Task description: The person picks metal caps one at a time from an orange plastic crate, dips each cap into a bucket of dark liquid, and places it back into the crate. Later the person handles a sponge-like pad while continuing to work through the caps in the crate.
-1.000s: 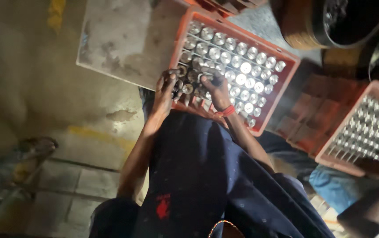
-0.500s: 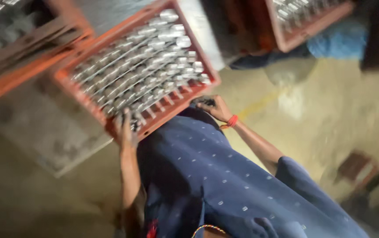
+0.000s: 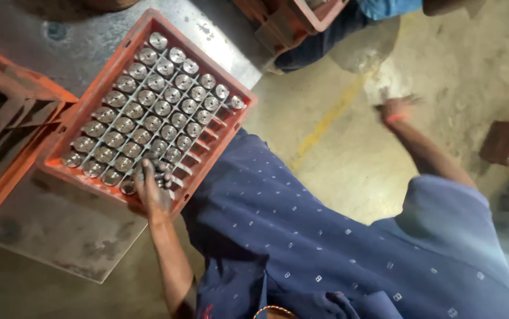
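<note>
A: What's in the orange plastic crate?
B: Round shiny metal parts, one per cell. Left hand fingers spread on near row.
A: Right hand?
B: Blurred, well apart above the floor; can't tell its state.

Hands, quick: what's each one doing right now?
Left hand: lies on the metal cylinders at the orange crate's near edge; grip cannot be told.
Right hand: out to the side, blurred; cannot be told.

Orange crate, silvery metal cylinders, navy shirt with small white motifs
</note>
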Demonstrator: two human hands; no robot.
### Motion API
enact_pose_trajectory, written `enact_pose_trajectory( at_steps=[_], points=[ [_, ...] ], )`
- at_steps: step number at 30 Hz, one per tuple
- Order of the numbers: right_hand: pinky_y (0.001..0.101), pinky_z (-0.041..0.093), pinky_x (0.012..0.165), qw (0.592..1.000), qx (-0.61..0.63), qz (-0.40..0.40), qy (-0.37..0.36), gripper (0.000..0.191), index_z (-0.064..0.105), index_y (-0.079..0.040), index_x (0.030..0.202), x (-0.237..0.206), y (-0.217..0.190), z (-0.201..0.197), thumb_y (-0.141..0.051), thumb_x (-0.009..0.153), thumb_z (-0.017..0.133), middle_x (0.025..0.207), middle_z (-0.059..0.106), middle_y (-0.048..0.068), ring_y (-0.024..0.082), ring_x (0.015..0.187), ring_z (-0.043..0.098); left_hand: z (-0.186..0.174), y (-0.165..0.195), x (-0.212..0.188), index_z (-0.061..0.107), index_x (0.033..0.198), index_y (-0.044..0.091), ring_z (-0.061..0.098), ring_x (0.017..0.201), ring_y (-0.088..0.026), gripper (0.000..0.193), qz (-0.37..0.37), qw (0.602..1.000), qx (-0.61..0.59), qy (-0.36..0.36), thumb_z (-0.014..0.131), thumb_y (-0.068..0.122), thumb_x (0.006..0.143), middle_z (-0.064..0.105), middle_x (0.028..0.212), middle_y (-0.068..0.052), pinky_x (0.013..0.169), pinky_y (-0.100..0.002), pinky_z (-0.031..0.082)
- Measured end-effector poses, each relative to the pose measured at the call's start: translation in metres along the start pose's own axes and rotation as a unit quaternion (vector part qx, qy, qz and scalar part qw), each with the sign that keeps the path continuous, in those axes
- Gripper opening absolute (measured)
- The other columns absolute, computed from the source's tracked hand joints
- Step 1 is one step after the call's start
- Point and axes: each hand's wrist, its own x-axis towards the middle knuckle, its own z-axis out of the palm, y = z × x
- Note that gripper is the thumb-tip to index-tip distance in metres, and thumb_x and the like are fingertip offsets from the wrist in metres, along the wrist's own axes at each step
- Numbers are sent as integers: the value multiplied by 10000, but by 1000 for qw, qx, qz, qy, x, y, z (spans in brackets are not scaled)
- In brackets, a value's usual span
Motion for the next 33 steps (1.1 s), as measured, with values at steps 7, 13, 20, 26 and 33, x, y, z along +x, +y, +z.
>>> enact_pose_trajectory(
  at_steps=[7,13,20,26,33],
  points=[
    [412,532,698,884,443,-99,114,242,745,-71,1160,23,-246,-49,-248,1005,689,878,711,180,310,681,641,-32,-40,-12,600,1071,101,515,636,-106,241,44,998,-38,14,637,338,1093,573,833,5,515,-243,382],
    [369,522,955,751,539,-381,-7,333,664,-22,1271,-10,-385,-111,-233,1013,683,1094,744,121,199,1031,678,2,-76,-27,635,1332,7,590,1188,-198,382,212,967,130,63,642,281,1065,663,1289,-88,1046,-361,453],
    [318,562,870,748,509,-412,-103,313,753,-1,1201,25,-432,-103,-173,944,805,1033,777,75,135,936,681,18,-65,-43,603,1316,34,649,944,-207,307,314,898,224,213,622,265,1115,677,1097,-85,820,-347,528],
    [326,545,737,734,552,-393,-49,273,697,-40,1109,73,-495,-137,-221,928,793,934,735,42,149,824,668,-4,-41,-60,632,1021,52,492,506,-84,279,106,951,-116,267,569,314,1095,533,666,-10,430,-240,347],
    [469,509,794,688,304,-611,247,111,765,-84,968,97,-564,-186,-114,861,771,948,770,128,353,826,689,-26,-29,-63,672,1064,56,494,535,-62,253,179,925,-202,267,523,259,1080,538,692,33,448,-225,374]
  ],
)
